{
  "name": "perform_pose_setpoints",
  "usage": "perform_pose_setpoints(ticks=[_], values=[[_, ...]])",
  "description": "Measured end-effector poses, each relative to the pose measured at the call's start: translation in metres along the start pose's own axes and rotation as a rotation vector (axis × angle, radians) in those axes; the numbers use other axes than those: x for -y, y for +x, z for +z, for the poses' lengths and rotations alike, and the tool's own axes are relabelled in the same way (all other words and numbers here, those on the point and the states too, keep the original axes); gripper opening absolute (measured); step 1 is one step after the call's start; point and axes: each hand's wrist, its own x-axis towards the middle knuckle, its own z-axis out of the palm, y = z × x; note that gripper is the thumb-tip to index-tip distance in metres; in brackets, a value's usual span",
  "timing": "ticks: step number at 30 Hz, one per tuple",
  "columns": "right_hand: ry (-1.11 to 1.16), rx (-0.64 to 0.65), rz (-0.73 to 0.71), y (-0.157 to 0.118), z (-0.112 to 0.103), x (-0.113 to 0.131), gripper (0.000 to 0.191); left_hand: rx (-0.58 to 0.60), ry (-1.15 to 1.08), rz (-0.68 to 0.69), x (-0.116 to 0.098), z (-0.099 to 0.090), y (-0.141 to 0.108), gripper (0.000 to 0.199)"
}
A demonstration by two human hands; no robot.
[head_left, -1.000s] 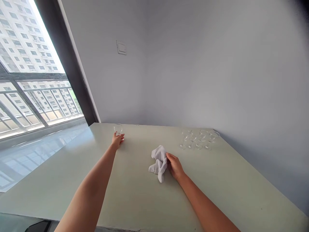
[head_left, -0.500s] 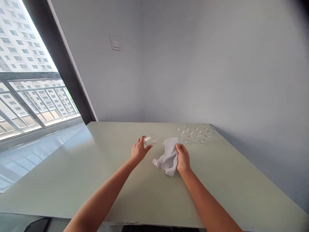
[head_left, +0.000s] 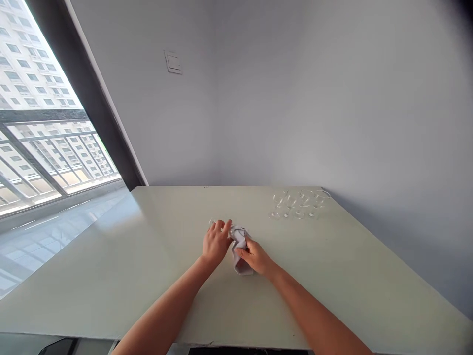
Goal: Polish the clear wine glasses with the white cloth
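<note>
Over the middle of the table, my left hand [head_left: 216,242] is closed around a clear stemmed glass. Only a bit of the glass [head_left: 211,222] shows past the fingers; the rest is hidden by the hand and the cloth. My right hand [head_left: 257,256] grips a white cloth [head_left: 242,266], bunched up against the glass and the left fingers. Part of the cloth hangs down below the right fingers. Whether it goes inside the glass or only around it, I cannot tell.
Several clear stemmed glasses [head_left: 298,204] stand upright together near the table's far right corner. The pale table [head_left: 121,276] meets grey walls behind and on the right. A window with a railing [head_left: 66,153] is at left. A dark object [head_left: 59,346] shows below the table's front edge.
My right hand has brought the cloth left to the glass, where it is now bunched up instead of hanging spread. My left hand has turned, and its glass is now mostly hidden.
</note>
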Motion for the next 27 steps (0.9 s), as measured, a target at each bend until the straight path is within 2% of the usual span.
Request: perform_pose_setpoints(ticks=[3, 6, 9, 12, 14, 16, 18, 20, 21, 22, 23, 25, 27], values=[[0.14, -0.08, 0.039, 0.003, -0.001, -0.003, 0.028, -0.013, 0.044, 0.113, -0.007, 0.0, -0.003, 0.045], [0.466, -0.099, 0.169, 0.008, -0.005, -0.005, 0.031, -0.103, 0.097, 0.213, -0.008, -0.001, -0.003, 0.046], [0.742, -0.098, 0.233, 0.011, -0.013, -0.006, 0.029, -0.183, 0.068, 0.334, -0.003, -0.005, 0.001, 0.038], [0.719, -0.014, 0.21, 0.009, -0.023, -0.002, 0.025, -0.122, -0.042, 0.391, 0.003, -0.011, 0.005, 0.031], [0.568, 0.066, 0.152, 0.005, -0.031, 0.004, 0.024, -0.007, -0.154, 0.318, 0.006, -0.016, 0.006, 0.032], [0.404, 0.126, 0.075, -0.001, -0.04, 0.012, 0.021, 0.19, -0.332, 0.203, 0.008, -0.022, 0.007, 0.036], [0.293, 0.194, 0.026, -0.005, -0.048, 0.018, 0.02, 0.5, -0.569, 0.13, 0.009, -0.029, 0.008, 0.038], [0.263, 0.267, 0.033, -0.007, -0.053, 0.019, 0.021, 0.821, -0.772, 0.116, 0.009, -0.034, 0.009, 0.045], [0.272, 0.29, 0.051, -0.006, -0.054, 0.018, 0.022, 0.911, -0.822, 0.112, 0.009, -0.035, 0.009, 0.048], [0.291, 0.29, 0.074, -0.005, -0.054, 0.016, 0.023, 0.917, -0.824, 0.101, 0.008, -0.034, 0.009, 0.05], [0.322, 0.26, 0.1, -0.003, -0.052, 0.013, 0.024, 0.834, -0.776, 0.084, 0.006, -0.032, 0.009, 0.049], [0.416, 0.118, 0.151, 0.003, -0.048, 0.005, 0.026, 0.514, -0.565, 0.086, 0.002, -0.027, 0.008, 0.042], [0.526, -0.037, 0.188, 0.009, -0.044, 0.0, 0.027, 0.214, -0.328, 0.155, -0.001, -0.02, 0.007, 0.037]])
